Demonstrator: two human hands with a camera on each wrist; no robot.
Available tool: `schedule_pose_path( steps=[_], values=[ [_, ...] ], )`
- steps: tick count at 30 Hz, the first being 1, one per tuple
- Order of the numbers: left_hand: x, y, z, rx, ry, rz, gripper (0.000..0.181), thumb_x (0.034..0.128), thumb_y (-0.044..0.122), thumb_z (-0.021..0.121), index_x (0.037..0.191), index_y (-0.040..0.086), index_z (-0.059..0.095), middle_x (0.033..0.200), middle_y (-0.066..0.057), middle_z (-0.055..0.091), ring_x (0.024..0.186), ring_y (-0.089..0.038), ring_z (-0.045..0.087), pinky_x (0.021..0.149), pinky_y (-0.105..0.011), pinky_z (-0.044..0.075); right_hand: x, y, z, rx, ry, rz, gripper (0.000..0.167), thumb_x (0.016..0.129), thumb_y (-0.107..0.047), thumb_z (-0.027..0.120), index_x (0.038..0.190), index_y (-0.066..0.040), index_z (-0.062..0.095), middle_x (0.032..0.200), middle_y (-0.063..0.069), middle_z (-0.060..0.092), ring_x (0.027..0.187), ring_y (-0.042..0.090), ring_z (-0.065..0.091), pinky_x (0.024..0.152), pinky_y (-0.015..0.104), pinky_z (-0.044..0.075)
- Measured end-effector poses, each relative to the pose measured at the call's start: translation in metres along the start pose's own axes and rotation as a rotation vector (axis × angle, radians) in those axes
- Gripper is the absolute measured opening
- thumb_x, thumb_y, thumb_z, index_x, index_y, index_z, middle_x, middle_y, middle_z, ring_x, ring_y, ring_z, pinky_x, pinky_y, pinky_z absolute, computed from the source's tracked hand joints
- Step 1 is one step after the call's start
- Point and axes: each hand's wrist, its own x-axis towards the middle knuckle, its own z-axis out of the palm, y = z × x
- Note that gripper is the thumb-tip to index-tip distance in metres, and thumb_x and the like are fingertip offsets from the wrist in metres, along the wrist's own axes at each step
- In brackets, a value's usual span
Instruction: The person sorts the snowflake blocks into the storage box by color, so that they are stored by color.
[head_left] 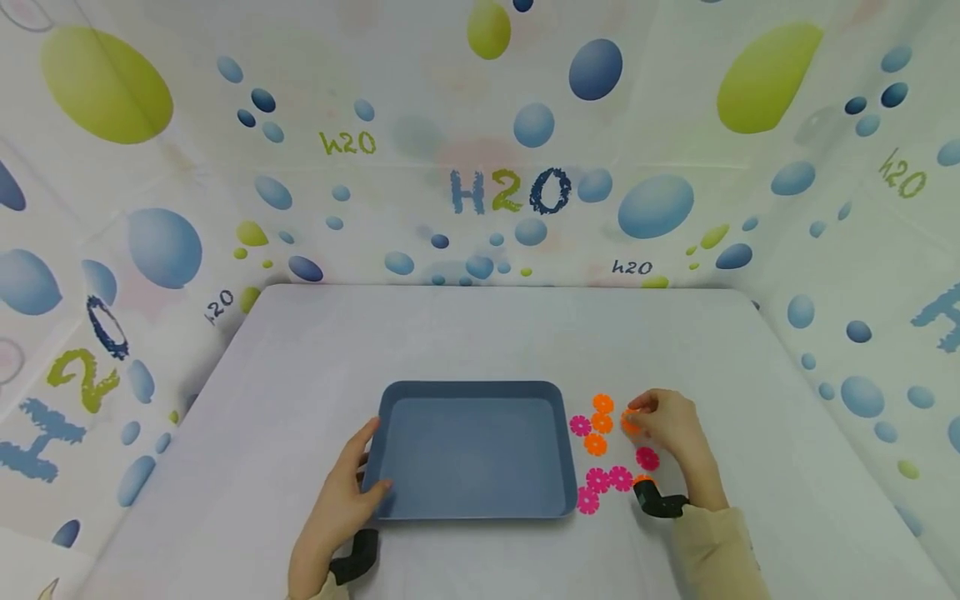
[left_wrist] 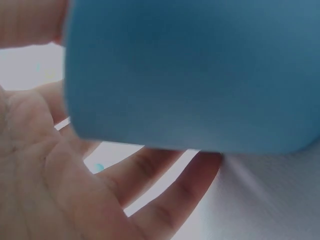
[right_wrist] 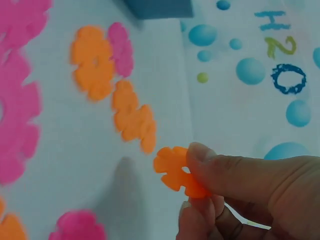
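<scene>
A shallow blue-grey rectangular tray (head_left: 472, 512) lies on the white-covered table. At its left end is my left hand (head_left: 347, 487), thumb over the front-left corner of the rim and fingers along the outer side; the left wrist view shows the tray's wall (left_wrist: 190, 90) close up with fingers partly hidden behind it. Right of the tray, my right hand (head_left: 669, 421) pinches an orange flower-shaped plastic piece (right_wrist: 172, 167) between thumb and fingers, raised off the table. Loose orange flower pieces (head_left: 603, 404) and pink flower pieces (head_left: 597, 480) lie between this hand and the tray.
A single pink piece (head_left: 647, 458) lies below the right hand, and an orange piece (head_left: 643, 479) is partly covered by the black wrist camera mount (head_left: 660, 502). Behind the table hangs a white curtain (head_left: 420, 242) printed with blue and green drops.
</scene>
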Motion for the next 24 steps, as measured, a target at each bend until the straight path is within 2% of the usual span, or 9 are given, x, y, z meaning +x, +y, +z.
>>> schedule_pose_path(
  steps=[6, 11, 14, 17, 22, 24],
  values=[
    [0.001, -0.003, 0.003, 0.001, 0.016, 0.043, 0.080, 0.0798, -0.010, 0.066, 0.150, 0.002, 0.029, 0.155, -0.028, 0.026, 0.126, -0.058, 0.042, 0.094, -0.065, 0.045, 0.012, -0.025, -0.001, 0.094, 0.020, -0.046, 0.026, 0.091, -0.019, 0.065, 0.108, 0.001, 0.066, 0.095, 0.015, 0.069, 0.076, 0.023, 0.065, 0.068, 0.027, 0.055],
    [0.004, -0.006, 0.005, 0.012, 0.010, 0.050, 0.081, 0.0799, -0.009, 0.066, 0.151, 0.001, 0.027, 0.156, -0.028, 0.022, 0.134, -0.055, 0.034, 0.096, -0.066, 0.043, 0.021, -0.052, 0.008, 0.216, -0.018, -0.074, 0.029, 0.092, -0.022, 0.065, 0.111, 0.000, 0.065, 0.100, 0.015, 0.069, 0.088, 0.031, 0.066, 0.078, 0.033, 0.057],
    [0.004, -0.007, 0.006, 0.023, 0.008, 0.056, 0.081, 0.0796, -0.009, 0.066, 0.151, 0.000, 0.027, 0.157, -0.028, 0.020, 0.137, -0.053, 0.031, 0.097, -0.066, 0.042, 0.026, -0.068, 0.019, 0.317, -0.045, -0.089, 0.027, 0.093, -0.019, 0.065, 0.111, 0.000, 0.065, 0.102, 0.014, 0.069, 0.094, 0.033, 0.067, 0.081, 0.033, 0.058],
    [0.003, -0.006, 0.006, 0.036, 0.014, 0.059, 0.081, 0.0791, -0.008, 0.066, 0.150, 0.000, 0.028, 0.157, -0.028, 0.021, 0.137, -0.053, 0.031, 0.097, -0.066, 0.042, 0.030, -0.084, 0.034, 0.400, -0.071, -0.108, 0.025, 0.093, -0.016, 0.064, 0.111, 0.002, 0.065, 0.103, 0.015, 0.069, 0.091, 0.030, 0.067, 0.079, 0.029, 0.058],
    [0.003, -0.005, 0.006, 0.039, 0.013, 0.058, 0.080, 0.0786, -0.008, 0.066, 0.150, 0.000, 0.029, 0.157, -0.026, 0.021, 0.138, -0.052, 0.031, 0.098, -0.066, 0.042, 0.033, -0.106, 0.058, 0.526, -0.129, -0.099, 0.026, 0.093, -0.013, 0.064, 0.114, 0.003, 0.064, 0.109, 0.018, 0.068, 0.089, 0.028, 0.068, 0.074, 0.026, 0.059],
    [0.003, -0.004, 0.006, 0.033, 0.004, 0.054, 0.080, 0.0791, -0.008, 0.066, 0.150, 0.001, 0.029, 0.158, -0.025, 0.021, 0.139, -0.052, 0.030, 0.099, -0.066, 0.041, 0.033, -0.113, 0.067, 0.571, -0.151, -0.086, 0.028, 0.093, -0.012, 0.064, 0.117, 0.003, 0.063, 0.111, 0.018, 0.068, 0.093, 0.033, 0.068, 0.073, 0.025, 0.059]
  ],
)
